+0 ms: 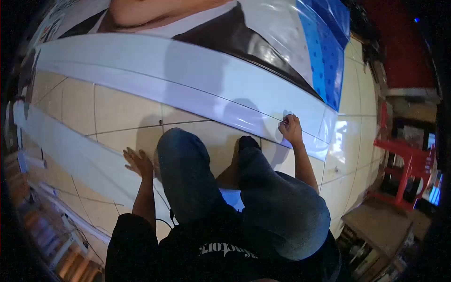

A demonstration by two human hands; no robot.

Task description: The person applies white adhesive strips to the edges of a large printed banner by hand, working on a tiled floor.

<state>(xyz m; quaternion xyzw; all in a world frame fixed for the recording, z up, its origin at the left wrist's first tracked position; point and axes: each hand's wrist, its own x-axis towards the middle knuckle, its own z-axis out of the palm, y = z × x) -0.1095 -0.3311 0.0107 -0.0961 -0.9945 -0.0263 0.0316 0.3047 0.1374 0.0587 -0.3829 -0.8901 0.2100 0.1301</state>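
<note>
A large printed banner (277, 35) lies across the tiled floor in front of me, with a long white border (141, 54) along its near side. A thin dark line runs lengthwise along that border. My right hand (291, 129) is on the border near its right end, fingers curled together at the line. Whatever is between those fingers is too small to make out. My left hand (139, 163) is spread flat, palm down, over a separate long white strip (80, 148) on the floor at left. Nothing shows in its fingers.
My bent knees (181, 145) and a dark-covered foot (249, 142) are close to the border's near edge. A red plastic stool (406, 164) and a brown low table (376, 225) stand at right. Blurred shelving or rolls (70, 249) and a dark cable (164, 222) lie at lower left.
</note>
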